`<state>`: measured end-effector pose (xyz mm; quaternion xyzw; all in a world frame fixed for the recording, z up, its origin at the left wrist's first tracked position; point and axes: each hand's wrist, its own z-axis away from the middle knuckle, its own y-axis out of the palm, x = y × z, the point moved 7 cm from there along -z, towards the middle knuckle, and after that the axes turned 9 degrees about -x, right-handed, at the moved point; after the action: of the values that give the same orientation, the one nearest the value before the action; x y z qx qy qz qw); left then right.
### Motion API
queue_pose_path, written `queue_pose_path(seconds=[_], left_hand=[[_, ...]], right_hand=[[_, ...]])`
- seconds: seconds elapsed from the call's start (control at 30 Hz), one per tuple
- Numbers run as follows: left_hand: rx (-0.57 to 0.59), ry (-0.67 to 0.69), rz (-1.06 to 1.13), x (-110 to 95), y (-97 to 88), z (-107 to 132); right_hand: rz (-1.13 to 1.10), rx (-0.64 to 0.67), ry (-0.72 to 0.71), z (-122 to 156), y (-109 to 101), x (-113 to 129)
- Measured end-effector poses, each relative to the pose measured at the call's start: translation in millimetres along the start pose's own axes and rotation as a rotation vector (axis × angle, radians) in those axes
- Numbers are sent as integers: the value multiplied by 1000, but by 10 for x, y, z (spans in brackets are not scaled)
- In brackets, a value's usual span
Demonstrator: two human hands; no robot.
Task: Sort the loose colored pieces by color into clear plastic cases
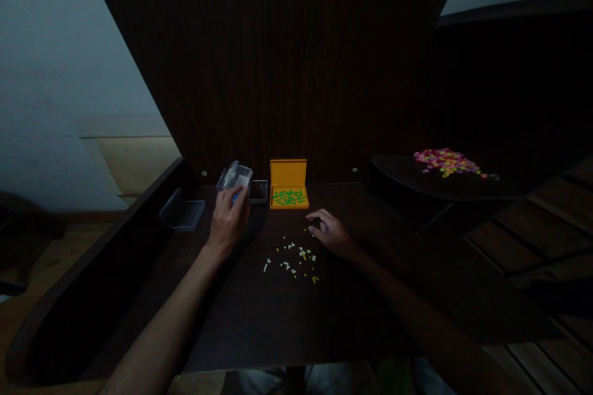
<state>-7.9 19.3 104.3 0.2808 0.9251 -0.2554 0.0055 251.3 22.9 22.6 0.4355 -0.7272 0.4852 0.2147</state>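
Forearms point(189, 299) flank scattered pieces point(302, 253) beside the right hand point(331, 234), fingers point(321, 214) parted; left hand point(230, 215) clamps a clear case point(235, 174).

Both bare forearms point(178, 308) are slanting inward toward the yellow case point(288, 170), one from each side. The left hand point(230, 213) is sitting left of the case and slightly nearer the person, its back facing up and its wrist point(217, 247) lying nearly in line with the forearm. Its fingers are bending forward in a grip, their tips partly hiding from view. The right hand point(330, 233) is pointing leftward, to the right of the case and nearer the person, its fingers curling loosely and its thumb standing apart below them.
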Motion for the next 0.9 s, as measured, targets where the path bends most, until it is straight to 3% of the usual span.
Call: queue_pose_path(seconds=[0.13, 0.3, 0.53, 0.9], left_hand=[[61, 252, 181, -364, 122, 153], [192, 404, 384, -709, 184, 273], [303, 431, 530, -946, 213, 365], [320, 452, 567, -1051, 197, 400]], right_hand=[[-103, -43, 83, -2, -6, -43], [-344, -45, 256, 32, 33, -70], [-476, -78, 264, 48, 24, 63], [-463, -149, 255, 10, -50, 95]])
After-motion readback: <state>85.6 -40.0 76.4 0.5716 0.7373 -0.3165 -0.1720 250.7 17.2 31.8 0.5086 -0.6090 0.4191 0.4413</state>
